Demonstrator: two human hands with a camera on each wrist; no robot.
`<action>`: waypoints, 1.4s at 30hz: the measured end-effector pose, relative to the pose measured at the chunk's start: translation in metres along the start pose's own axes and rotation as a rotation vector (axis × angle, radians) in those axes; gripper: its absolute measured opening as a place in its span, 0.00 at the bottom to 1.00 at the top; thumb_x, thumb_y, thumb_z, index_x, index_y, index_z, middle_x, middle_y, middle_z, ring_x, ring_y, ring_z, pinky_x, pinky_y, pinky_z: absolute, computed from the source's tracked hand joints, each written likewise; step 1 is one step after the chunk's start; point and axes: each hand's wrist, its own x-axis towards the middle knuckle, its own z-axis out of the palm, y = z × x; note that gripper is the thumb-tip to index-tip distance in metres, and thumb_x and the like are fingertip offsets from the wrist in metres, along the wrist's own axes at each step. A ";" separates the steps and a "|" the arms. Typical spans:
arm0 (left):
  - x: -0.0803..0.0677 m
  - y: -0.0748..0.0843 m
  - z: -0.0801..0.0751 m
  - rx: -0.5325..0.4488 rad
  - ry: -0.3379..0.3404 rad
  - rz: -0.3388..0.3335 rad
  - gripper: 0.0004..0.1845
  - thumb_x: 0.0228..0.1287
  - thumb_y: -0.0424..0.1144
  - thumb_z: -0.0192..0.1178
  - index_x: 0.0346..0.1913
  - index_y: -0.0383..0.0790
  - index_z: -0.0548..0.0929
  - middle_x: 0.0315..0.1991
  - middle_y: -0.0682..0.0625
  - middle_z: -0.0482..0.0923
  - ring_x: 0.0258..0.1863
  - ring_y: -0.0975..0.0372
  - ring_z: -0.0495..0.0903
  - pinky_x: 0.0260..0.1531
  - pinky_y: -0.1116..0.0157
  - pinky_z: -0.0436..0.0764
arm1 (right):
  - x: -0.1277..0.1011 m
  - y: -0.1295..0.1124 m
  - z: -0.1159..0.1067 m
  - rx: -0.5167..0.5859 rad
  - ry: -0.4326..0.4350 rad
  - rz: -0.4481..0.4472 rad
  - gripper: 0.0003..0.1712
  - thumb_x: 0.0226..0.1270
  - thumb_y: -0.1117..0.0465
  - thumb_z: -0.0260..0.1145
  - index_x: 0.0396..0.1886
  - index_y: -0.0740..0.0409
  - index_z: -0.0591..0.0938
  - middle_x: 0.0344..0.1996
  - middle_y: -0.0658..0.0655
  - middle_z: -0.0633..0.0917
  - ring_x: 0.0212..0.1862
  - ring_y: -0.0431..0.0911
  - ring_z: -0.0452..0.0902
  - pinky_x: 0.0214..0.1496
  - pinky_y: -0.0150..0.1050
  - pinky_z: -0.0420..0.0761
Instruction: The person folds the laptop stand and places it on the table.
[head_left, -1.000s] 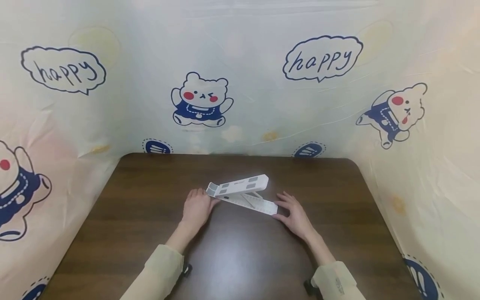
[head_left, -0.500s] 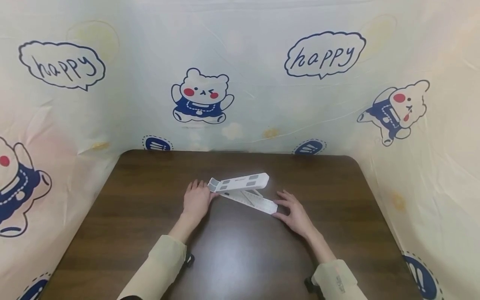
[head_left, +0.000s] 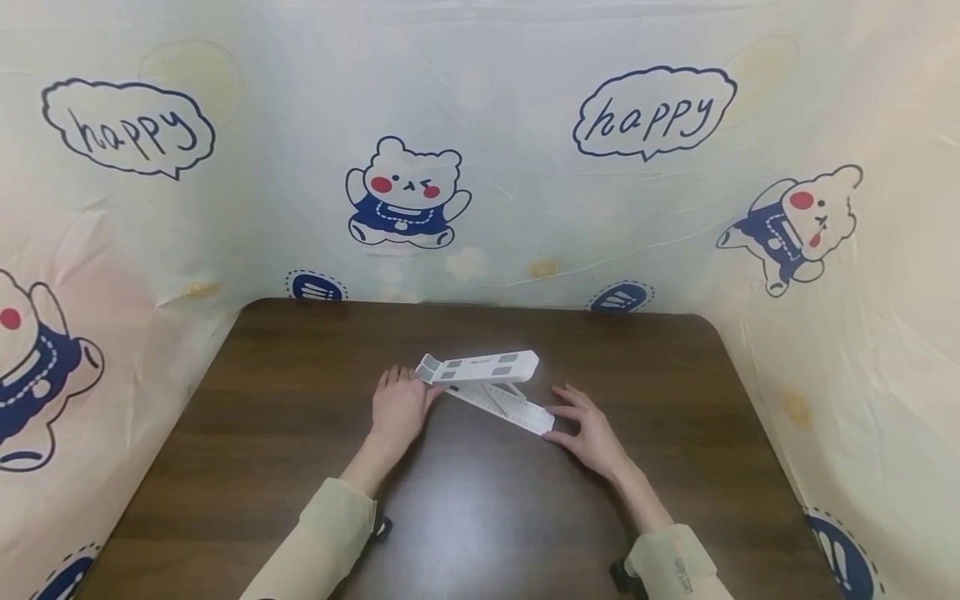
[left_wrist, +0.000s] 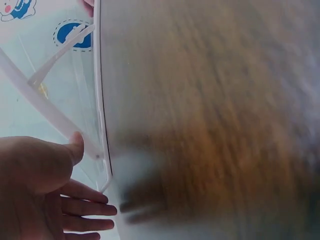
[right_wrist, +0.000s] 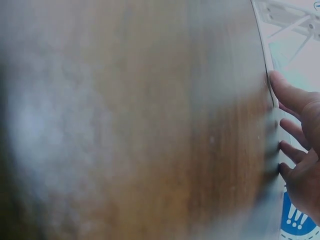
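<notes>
On the dark wooden table (head_left: 262,433), near its middle, sits a white folding stand (head_left: 487,385), partly opened: its upper plate (head_left: 480,367) is raised at a shallow angle above the long base strip (head_left: 510,408), which runs flat along the wood toward the person's right. A thin strut shows between the two pieces.

The left hand (head_left: 397,404) lies flat on the table at the stand's hinged end, fingers straight and relaxed, thumb touching the white plastic; the left wrist view shows the same, the thumb (left_wrist: 75,145) laid against the edge of the stand (left_wrist: 50,112). It grips nothing.

The right hand (head_left: 592,429) rests at the other end, fingers spread and stretched out, fingertips touching the tip of the base strip. From the right wrist view the fingers (right_wrist: 290,95) lie straight along the table edge; that picture is blurred, so I cannot tell more about the contact.

Pale sleeves (head_left: 330,533) cover both forearms. Around the table hangs a cloth (head_left: 525,125) printed with cartoon bears and the word "happy".
</notes>
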 end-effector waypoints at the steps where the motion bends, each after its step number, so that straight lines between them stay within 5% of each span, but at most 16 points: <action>1: 0.000 0.001 0.000 -0.003 0.004 0.001 0.40 0.75 0.61 0.68 0.56 0.18 0.86 0.55 0.27 0.90 0.61 0.36 0.89 0.69 0.43 0.85 | -0.001 0.000 0.001 0.012 0.009 -0.010 0.24 0.64 0.53 0.84 0.58 0.56 0.93 0.76 0.64 0.81 0.83 0.67 0.66 0.78 0.80 0.68; 6: 0.001 0.003 0.001 -0.013 0.003 -0.007 0.40 0.75 0.60 0.68 0.58 0.18 0.86 0.57 0.27 0.89 0.62 0.36 0.89 0.69 0.43 0.86 | -0.006 0.004 0.009 0.031 0.040 -0.055 0.24 0.64 0.52 0.85 0.57 0.56 0.93 0.73 0.61 0.85 0.83 0.63 0.70 0.79 0.75 0.71; 15: -0.005 0.004 0.001 -0.060 0.002 0.016 0.42 0.77 0.61 0.65 0.63 0.15 0.82 0.60 0.25 0.87 0.64 0.36 0.87 0.72 0.43 0.83 | -0.006 -0.006 0.002 0.022 -0.016 0.030 0.23 0.63 0.57 0.85 0.57 0.57 0.93 0.74 0.63 0.83 0.83 0.68 0.68 0.79 0.76 0.70; 24: -0.004 0.007 -0.001 -0.125 -0.118 -0.008 0.45 0.83 0.61 0.58 0.71 0.13 0.74 0.70 0.23 0.79 0.74 0.35 0.79 0.80 0.43 0.75 | -0.012 -0.007 0.010 0.084 0.041 -0.066 0.19 0.59 0.58 0.86 0.50 0.55 0.96 0.69 0.61 0.87 0.80 0.69 0.71 0.76 0.78 0.71; 31: -0.002 0.004 -0.005 -0.159 -0.195 -0.031 0.47 0.85 0.62 0.53 0.75 0.14 0.70 0.75 0.23 0.74 0.79 0.34 0.74 0.83 0.42 0.70 | -0.013 0.007 0.019 0.053 0.063 -0.097 0.22 0.62 0.52 0.85 0.55 0.52 0.95 0.71 0.56 0.86 0.82 0.59 0.72 0.81 0.63 0.75; 37: 0.001 0.005 -0.004 -0.195 -0.212 -0.028 0.48 0.85 0.62 0.53 0.76 0.14 0.67 0.77 0.23 0.71 0.80 0.34 0.71 0.84 0.42 0.69 | -0.014 0.000 0.019 0.065 0.057 -0.093 0.21 0.61 0.53 0.86 0.53 0.54 0.95 0.72 0.56 0.86 0.82 0.62 0.70 0.78 0.71 0.74; 42: 0.004 0.005 -0.005 -0.228 -0.236 -0.025 0.48 0.85 0.61 0.55 0.78 0.14 0.65 0.79 0.23 0.68 0.82 0.34 0.68 0.85 0.42 0.67 | -0.012 -0.023 0.013 0.066 -0.025 0.013 0.21 0.59 0.60 0.86 0.53 0.56 0.95 0.72 0.58 0.85 0.84 0.67 0.67 0.81 0.75 0.68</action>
